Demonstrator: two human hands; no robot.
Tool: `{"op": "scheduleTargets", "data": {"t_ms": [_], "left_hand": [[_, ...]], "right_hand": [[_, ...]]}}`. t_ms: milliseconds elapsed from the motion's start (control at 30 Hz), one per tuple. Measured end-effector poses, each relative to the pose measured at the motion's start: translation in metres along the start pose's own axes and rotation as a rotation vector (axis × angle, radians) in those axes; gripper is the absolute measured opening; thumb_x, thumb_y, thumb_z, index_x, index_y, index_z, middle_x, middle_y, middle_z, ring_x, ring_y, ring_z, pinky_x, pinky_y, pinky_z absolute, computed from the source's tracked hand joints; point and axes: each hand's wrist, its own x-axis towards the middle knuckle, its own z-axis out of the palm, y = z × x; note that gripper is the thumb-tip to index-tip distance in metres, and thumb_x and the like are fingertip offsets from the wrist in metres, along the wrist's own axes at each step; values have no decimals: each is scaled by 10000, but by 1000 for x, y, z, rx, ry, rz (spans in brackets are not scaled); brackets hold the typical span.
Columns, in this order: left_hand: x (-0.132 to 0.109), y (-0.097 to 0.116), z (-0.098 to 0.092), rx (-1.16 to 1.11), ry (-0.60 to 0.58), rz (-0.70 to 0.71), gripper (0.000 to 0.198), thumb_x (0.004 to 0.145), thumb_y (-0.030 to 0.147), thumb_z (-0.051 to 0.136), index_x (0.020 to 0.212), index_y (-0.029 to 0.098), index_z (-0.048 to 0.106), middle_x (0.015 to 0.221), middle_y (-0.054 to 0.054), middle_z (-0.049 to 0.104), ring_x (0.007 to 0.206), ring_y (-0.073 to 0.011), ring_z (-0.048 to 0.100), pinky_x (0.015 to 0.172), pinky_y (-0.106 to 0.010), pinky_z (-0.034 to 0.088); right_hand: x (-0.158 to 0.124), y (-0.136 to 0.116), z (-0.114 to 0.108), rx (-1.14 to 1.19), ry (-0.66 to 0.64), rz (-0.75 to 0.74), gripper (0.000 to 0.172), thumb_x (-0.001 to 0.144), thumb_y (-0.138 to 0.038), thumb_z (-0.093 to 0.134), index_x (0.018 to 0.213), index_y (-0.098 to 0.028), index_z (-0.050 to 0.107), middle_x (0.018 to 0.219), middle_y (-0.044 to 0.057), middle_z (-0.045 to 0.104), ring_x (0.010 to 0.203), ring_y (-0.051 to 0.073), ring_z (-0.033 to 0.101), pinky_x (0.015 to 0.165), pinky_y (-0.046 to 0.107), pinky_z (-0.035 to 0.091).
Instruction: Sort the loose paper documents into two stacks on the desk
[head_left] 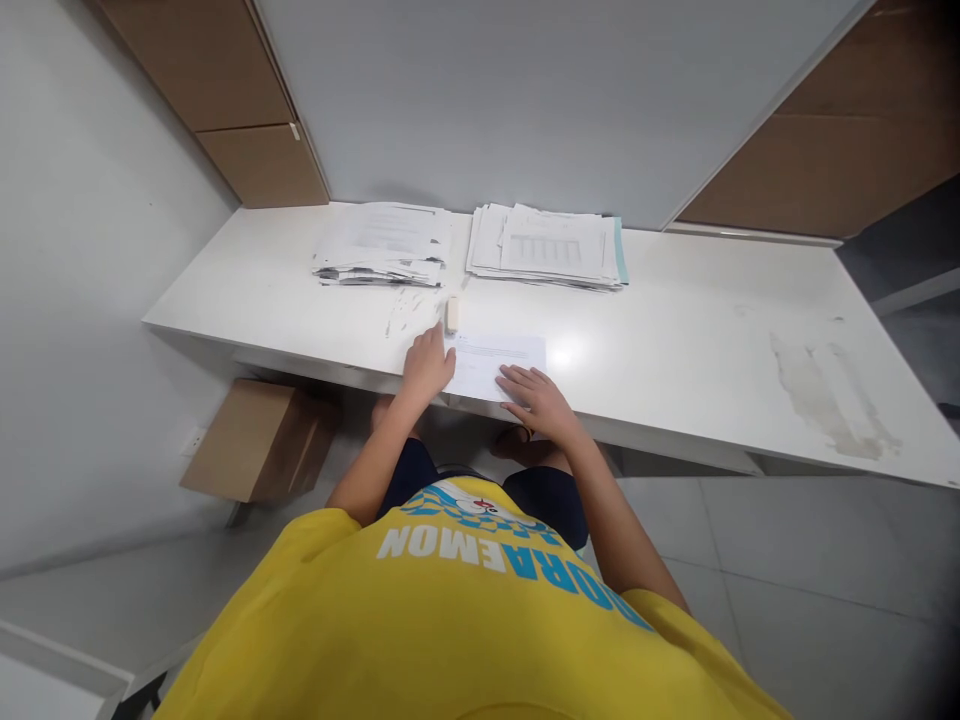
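A printed sheet of white paper lies at the front edge of the white desk, right before me. My right hand rests flat on the sheet's right part, its fingers spread. At the sheet's left edge is my left hand, thumb apart from the fingers and index finger pointing forward; its other fingers are partly hidden. Just beyond that fingertip a small cream-coloured block stands on the desk; its kind is unclear. I see nothing held in either hand.
Two stacks of printed papers, a left stack and a right stack, lie at the back against the panel. A cardboard box sits below the desk at left. Grey stains mark the desk at right.
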Motion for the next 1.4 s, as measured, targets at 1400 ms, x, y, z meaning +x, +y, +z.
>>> {"op": "scheduleTargets", "data": {"t_ms": [1400], "left_hand": [[11, -28, 34, -92, 148, 200, 578, 1007, 336, 366, 1536, 105, 343, 1504, -195, 495, 1381, -300, 489, 1151, -482, 358]], "right_hand": [[61, 62, -164, -412, 1114, 230, 501, 994, -297, 269, 1358, -226, 606, 1362, 189, 595, 1326, 391, 509, 1051, 648, 407]]}}
